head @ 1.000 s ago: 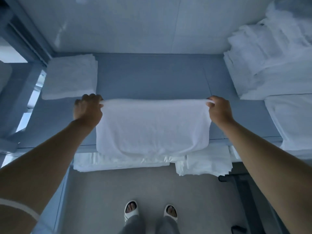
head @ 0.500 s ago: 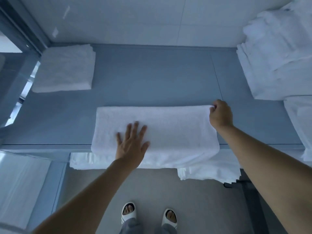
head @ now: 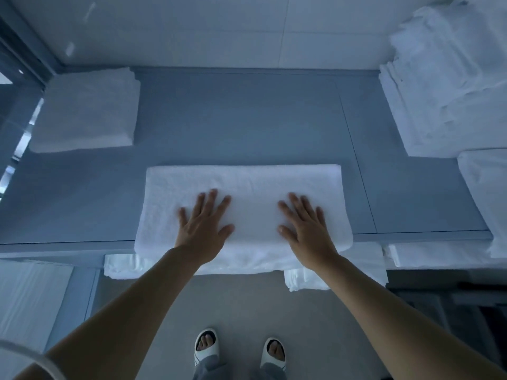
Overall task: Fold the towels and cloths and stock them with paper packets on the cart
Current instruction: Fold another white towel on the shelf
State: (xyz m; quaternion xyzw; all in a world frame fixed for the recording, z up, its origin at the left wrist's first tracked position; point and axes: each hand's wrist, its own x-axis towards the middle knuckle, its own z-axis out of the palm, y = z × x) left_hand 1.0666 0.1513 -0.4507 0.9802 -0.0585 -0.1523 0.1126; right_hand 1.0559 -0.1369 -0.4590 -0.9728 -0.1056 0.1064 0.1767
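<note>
A white towel (head: 247, 185), folded into a long rectangle, lies on the grey-blue top (head: 247, 119) near its front edge. My left hand (head: 204, 223) presses flat on the towel's left half with fingers spread. My right hand (head: 304, 223) presses flat on its right half, fingers straight. A folded white towel (head: 87, 111) sits at the back left corner of the top.
A tall pile of white linen (head: 450, 86) fills the right side, with more white cloth (head: 488, 193) below it. Folded white cloths (head: 337, 275) stick out from a lower shelf under the front edge. A wall stands behind the top. My sandalled feet (head: 238, 349) are on the floor.
Both hands let go of the towel's far corners after laying it down. First the left, then the right moved onto the towel and now press flat on it.
</note>
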